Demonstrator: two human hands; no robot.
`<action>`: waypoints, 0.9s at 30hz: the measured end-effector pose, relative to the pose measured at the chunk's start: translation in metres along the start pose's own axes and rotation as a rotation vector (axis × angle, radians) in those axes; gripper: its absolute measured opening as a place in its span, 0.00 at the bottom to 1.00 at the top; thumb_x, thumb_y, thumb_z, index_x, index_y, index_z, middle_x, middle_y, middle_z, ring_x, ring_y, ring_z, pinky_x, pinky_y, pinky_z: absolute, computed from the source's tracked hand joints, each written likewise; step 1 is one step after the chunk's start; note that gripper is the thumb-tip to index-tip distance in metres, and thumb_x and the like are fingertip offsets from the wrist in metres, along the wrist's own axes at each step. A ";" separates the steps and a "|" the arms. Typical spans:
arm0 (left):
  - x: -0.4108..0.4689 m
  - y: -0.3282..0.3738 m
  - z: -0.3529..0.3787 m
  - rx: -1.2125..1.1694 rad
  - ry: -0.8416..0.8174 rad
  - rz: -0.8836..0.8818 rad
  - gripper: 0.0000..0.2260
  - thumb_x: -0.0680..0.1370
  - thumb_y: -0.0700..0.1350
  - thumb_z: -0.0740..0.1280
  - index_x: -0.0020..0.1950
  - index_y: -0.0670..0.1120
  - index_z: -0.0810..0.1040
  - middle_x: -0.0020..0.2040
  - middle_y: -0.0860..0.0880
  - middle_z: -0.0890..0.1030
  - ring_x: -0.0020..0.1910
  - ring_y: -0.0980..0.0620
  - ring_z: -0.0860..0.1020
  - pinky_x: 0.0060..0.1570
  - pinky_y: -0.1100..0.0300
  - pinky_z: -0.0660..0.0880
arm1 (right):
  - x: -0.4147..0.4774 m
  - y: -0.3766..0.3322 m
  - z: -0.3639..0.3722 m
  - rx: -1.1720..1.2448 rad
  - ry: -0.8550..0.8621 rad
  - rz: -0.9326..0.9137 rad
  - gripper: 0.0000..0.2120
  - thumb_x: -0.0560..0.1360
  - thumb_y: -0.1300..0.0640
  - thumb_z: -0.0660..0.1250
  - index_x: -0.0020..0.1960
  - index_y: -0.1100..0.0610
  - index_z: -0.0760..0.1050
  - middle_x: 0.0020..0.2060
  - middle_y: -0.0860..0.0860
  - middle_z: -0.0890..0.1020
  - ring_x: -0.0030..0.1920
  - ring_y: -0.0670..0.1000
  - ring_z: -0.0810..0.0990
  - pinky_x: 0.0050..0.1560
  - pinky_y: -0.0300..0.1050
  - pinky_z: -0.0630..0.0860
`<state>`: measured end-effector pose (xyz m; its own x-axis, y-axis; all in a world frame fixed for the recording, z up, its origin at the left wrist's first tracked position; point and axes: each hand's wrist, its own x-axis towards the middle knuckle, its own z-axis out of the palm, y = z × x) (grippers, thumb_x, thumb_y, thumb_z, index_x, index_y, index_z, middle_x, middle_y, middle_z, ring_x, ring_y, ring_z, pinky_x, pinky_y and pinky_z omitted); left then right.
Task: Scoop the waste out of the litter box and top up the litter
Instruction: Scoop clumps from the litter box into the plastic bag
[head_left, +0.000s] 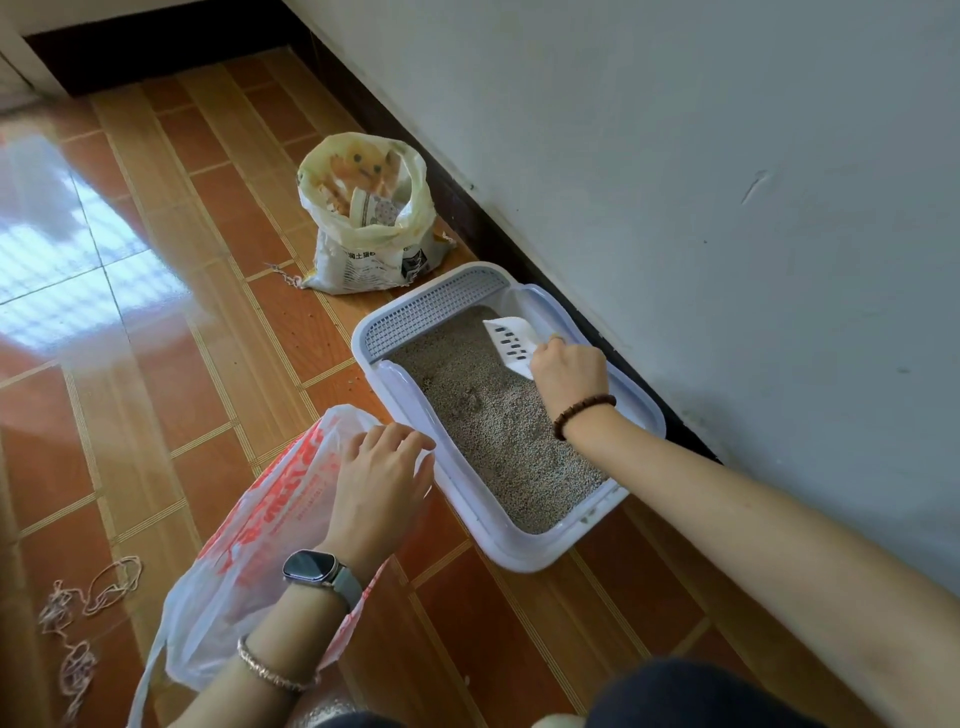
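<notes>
My right hand (569, 374) grips the white scoop (511, 343), held over the grey litter at the far end of the litter box (498, 540), mid-frame on the floor. My left hand (382, 478) holds the plastic bag (249, 545) by its rim, lower left. The litter sack (363, 228) stands open, upper centre.
</notes>
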<state>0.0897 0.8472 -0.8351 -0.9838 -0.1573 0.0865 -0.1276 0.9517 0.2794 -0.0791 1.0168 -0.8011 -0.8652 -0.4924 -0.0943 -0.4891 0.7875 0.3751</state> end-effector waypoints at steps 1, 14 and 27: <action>0.000 0.001 0.000 -0.006 0.009 -0.002 0.13 0.78 0.51 0.56 0.52 0.52 0.79 0.50 0.53 0.80 0.52 0.49 0.77 0.55 0.51 0.68 | -0.001 0.004 0.001 -0.010 -0.006 -0.002 0.12 0.78 0.70 0.55 0.51 0.62 0.77 0.45 0.55 0.77 0.33 0.51 0.75 0.31 0.42 0.67; -0.005 -0.004 0.000 -0.019 0.024 -0.017 0.16 0.78 0.52 0.53 0.51 0.53 0.79 0.50 0.53 0.80 0.52 0.49 0.77 0.54 0.52 0.67 | 0.015 -0.008 0.019 -0.063 -0.085 -0.018 0.14 0.75 0.72 0.57 0.50 0.60 0.79 0.43 0.54 0.76 0.39 0.51 0.81 0.33 0.42 0.68; 0.001 -0.002 -0.002 -0.011 -0.021 -0.023 0.14 0.78 0.52 0.54 0.53 0.53 0.79 0.51 0.53 0.80 0.53 0.49 0.77 0.55 0.49 0.70 | 0.021 -0.002 0.025 0.167 -0.098 0.084 0.09 0.77 0.62 0.62 0.44 0.53 0.80 0.35 0.50 0.78 0.36 0.53 0.76 0.31 0.40 0.65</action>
<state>0.0891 0.8445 -0.8341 -0.9831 -0.1734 0.0594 -0.1490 0.9448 0.2916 -0.0994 1.0145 -0.8271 -0.9066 -0.3902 -0.1608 -0.4188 0.8789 0.2283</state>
